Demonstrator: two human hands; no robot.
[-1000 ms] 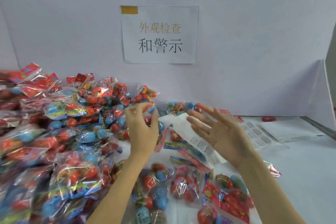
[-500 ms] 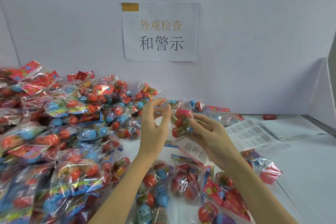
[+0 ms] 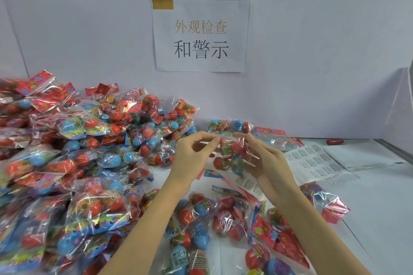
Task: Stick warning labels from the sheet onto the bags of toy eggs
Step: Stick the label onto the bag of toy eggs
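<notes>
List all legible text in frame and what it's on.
"外观检查" in gold, on the white paper sign taped to the wall.
"和警示" in black, on the same sign.
White label sheet on the table: print too small.
Clear toy-egg bags: print too blurred.

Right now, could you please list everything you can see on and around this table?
Held clear plastic bag of toy eggs: one, red, blue and green eggs, raised between both hands.
Heap of clear plastic egg bags: too many to count, red and blue, left half of table.
Loose egg bags: several, near edge, under the forearms.
White sheet of printed warning labels: one, right of the hands.
White paper wall sign with black and gold characters: one, on the wall.
Lone red egg: one, far right by the wall.
White table: one.
Left hand: pinches the bag's top.
Right hand: grips the bag.
</notes>
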